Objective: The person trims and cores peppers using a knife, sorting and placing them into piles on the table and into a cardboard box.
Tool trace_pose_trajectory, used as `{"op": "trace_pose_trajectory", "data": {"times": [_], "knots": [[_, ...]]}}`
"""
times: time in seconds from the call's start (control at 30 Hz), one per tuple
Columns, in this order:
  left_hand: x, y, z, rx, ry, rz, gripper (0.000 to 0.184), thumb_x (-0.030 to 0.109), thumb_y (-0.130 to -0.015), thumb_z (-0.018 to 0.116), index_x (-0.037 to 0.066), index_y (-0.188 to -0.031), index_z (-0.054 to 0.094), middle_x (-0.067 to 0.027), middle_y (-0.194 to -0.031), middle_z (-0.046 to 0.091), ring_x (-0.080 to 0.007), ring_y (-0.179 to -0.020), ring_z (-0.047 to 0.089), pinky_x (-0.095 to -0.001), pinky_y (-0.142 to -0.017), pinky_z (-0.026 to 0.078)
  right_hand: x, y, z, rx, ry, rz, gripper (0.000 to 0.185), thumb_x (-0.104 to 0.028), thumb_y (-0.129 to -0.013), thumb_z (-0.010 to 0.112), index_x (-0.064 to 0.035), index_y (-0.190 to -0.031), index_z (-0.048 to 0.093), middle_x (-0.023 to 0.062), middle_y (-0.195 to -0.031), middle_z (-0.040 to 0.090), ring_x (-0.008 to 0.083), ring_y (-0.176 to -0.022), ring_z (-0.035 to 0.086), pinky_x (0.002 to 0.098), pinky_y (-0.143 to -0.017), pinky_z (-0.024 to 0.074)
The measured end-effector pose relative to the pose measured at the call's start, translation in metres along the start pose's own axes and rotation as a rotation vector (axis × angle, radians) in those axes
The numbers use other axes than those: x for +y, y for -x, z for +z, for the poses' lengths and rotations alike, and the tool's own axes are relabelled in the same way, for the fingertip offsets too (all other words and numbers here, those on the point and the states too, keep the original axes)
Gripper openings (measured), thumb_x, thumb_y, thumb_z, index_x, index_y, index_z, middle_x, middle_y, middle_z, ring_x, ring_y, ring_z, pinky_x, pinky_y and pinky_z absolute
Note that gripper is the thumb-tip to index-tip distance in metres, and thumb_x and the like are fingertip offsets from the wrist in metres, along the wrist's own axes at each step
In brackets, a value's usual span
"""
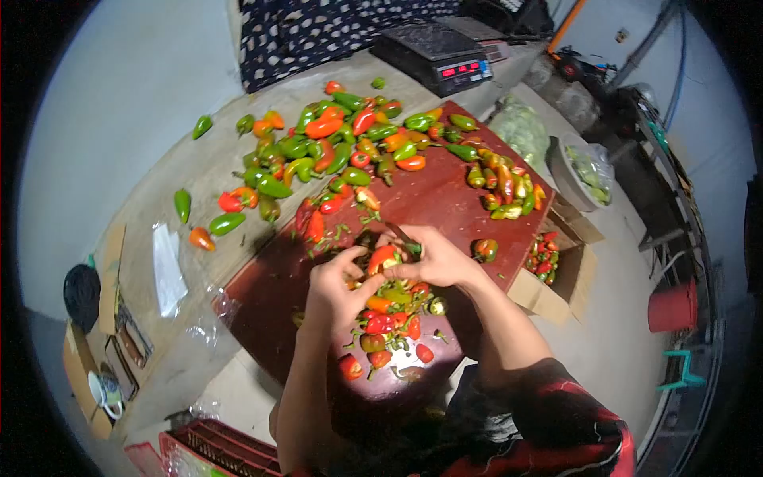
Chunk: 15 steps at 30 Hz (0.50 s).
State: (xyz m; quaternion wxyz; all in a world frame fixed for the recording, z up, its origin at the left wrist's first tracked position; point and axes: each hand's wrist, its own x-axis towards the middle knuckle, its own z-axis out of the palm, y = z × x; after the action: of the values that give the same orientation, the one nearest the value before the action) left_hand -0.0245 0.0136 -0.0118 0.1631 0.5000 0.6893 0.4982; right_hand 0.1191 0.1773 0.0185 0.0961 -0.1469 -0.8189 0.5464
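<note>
A red pepper (pixel 384 259) with a pale cut face sits between my two hands, above the near part of the red tabletop (pixel 421 203). My left hand (pixel 340 285) is closed around its left side, thumb against the front. My right hand (pixel 433 256) is closed too, its thumb meeting the pepper from the right. A slim dark knife (pixel 402 235) slants out of the right fingers; its grip is partly hidden. Below the hands lie cut red pepper pieces (pixel 383 323), green bits and stems. Dark shadow hides some of the left fingertips.
A large heap of green, red and orange peppers (pixel 318 147) covers the far left. Another pepper cluster (pixel 505 187) lies at right, above a cardboard box (pixel 574 278) holding peppers. A digital scale (pixel 433 60) stands behind; a red crate (pixel 222 445) is at lower left.
</note>
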Motion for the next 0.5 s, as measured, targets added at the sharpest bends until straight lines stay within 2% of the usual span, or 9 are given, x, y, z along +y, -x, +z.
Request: {"op": "trace_pose_trajectory", "data": {"times": [0.03,0.1,0.17,0.2,0.23,0.3,0.37,0.43,0.5], "knots": [[0.005,-0.001,-0.005,0.006,0.037,-0.001,0.044,0.011,-0.075,0.080,-0.003,-0.112,0.064,-0.0114,-0.071,0.067,-0.0152,-0.067,0.065,-0.0302,-0.065,0.052,-0.010,-0.001,-0.007,0.096,-0.025,0.020,0.038,-0.017,-0.075,0.080,-0.0015,-0.105,0.063,0.0088,-0.088,0.067,0.0163,-0.081,0.061,0.0358,-0.077,0.0498],[0.006,0.001,-0.011,-0.012,0.040,-0.021,0.048,0.013,-0.076,0.080,-0.004,-0.117,0.061,-0.0117,-0.076,0.068,-0.0164,-0.070,0.066,-0.0307,-0.067,0.052,0.003,-0.003,-0.039,0.388,0.290,-0.118,0.041,-0.015,-0.073,0.080,-0.0025,-0.107,0.062,0.0119,-0.089,0.068,0.0170,-0.084,0.064,0.0355,-0.078,0.0510],[-0.005,0.002,-0.012,0.019,0.044,-0.177,0.046,0.012,-0.078,0.079,-0.004,-0.117,0.061,-0.0110,-0.077,0.068,-0.0156,-0.071,0.066,-0.0302,-0.068,0.052,0.018,-0.003,-0.083,0.577,0.528,0.088,0.042,-0.012,-0.073,0.078,-0.0032,-0.110,0.061,0.0172,-0.094,0.070,0.0253,-0.086,0.068,0.0390,-0.077,0.0527],[-0.020,0.004,-0.009,0.017,0.057,-0.244,0.044,0.020,-0.078,0.078,0.000,-0.115,0.063,-0.0180,-0.082,0.069,-0.0275,-0.077,0.069,-0.0374,-0.072,0.053,0.032,-0.003,-0.106,0.717,0.704,0.053,0.041,-0.012,-0.074,0.076,-0.0029,-0.110,0.060,0.0194,-0.094,0.069,0.0308,-0.086,0.068,0.0415,-0.076,0.0529],[-0.020,0.007,-0.009,0.019,0.058,-0.239,0.044,0.020,-0.078,0.078,0.000,-0.115,0.063,-0.0180,-0.082,0.069,-0.0275,-0.077,0.069,-0.0374,-0.072,0.053,0.044,-0.002,-0.127,0.855,0.878,0.019,0.040,-0.011,-0.075,0.075,-0.0026,-0.111,0.059,0.0216,-0.094,0.069,0.0363,-0.087,0.069,0.0440,-0.075,0.0531],[-0.019,0.009,-0.008,0.034,0.048,-0.267,0.042,0.011,-0.080,0.077,-0.003,-0.117,0.061,-0.0102,-0.080,0.068,-0.0139,-0.072,0.064,-0.0293,-0.070,0.052,0.059,0.002,-0.168,0.905,0.823,0.109,0.038,-0.011,-0.076,0.072,-0.0021,-0.111,0.058,0.0235,-0.094,0.069,0.0435,-0.088,0.066,0.0483,-0.075,0.0522],[-0.017,0.008,-0.010,0.021,0.031,-0.269,0.042,0.011,-0.080,0.077,-0.003,-0.117,0.062,-0.0111,-0.083,0.068,-0.0144,-0.074,0.064,-0.0296,-0.071,0.052,0.062,-0.002,-0.196,0.901,0.884,0.427,0.039,-0.013,-0.076,0.073,-0.0030,-0.110,0.057,0.0231,-0.088,0.069,0.0448,-0.086,0.066,0.0499,-0.074,0.0513],[-0.009,0.005,-0.011,0.024,-0.014,-0.245,0.043,0.010,-0.079,0.077,-0.003,-0.117,0.062,-0.0112,-0.082,0.068,-0.0159,-0.074,0.065,-0.0304,-0.071,0.052,0.068,-0.004,-0.206,0.872,0.916,0.410,0.041,-0.013,-0.076,0.074,-0.0054,-0.112,0.056,0.0236,-0.099,0.068,0.0450,-0.091,0.065,0.0510,-0.076,0.0515],[-0.009,0.003,-0.009,0.013,-0.025,-0.262,0.043,0.010,-0.079,0.078,-0.003,-0.117,0.062,-0.0116,-0.083,0.068,-0.0169,-0.075,0.065,-0.0309,-0.072,0.052,0.074,-0.009,-0.206,0.701,1.137,0.211,0.043,-0.013,-0.077,0.074,-0.0070,-0.115,0.054,0.0239,-0.115,0.064,0.0441,-0.096,0.063,0.0509,-0.078,0.0521]]}}
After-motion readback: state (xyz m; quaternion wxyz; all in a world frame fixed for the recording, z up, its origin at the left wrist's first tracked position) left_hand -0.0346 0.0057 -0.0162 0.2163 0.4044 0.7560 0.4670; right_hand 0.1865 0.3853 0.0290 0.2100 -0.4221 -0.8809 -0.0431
